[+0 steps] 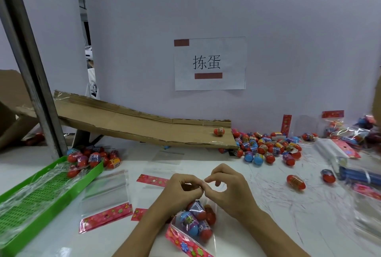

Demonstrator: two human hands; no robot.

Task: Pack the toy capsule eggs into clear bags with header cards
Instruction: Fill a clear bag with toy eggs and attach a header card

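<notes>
A clear bag with a pink flowered header card lies near the table's front edge, holding several red and blue capsule eggs. My left hand and my right hand meet just above it, thumbs and forefingers pinched on the bag's open top edge. Empty clear bags with pink headers lie flat to the left. A heap of loose capsule eggs sits at the foot of a cardboard ramp, with one egg on the ramp and another egg alone to the right.
A green plastic tray with clear film in it stands at the left, several eggs piled at its far end. Filled bags and a blue object crowd the right edge. A metal post rises at left.
</notes>
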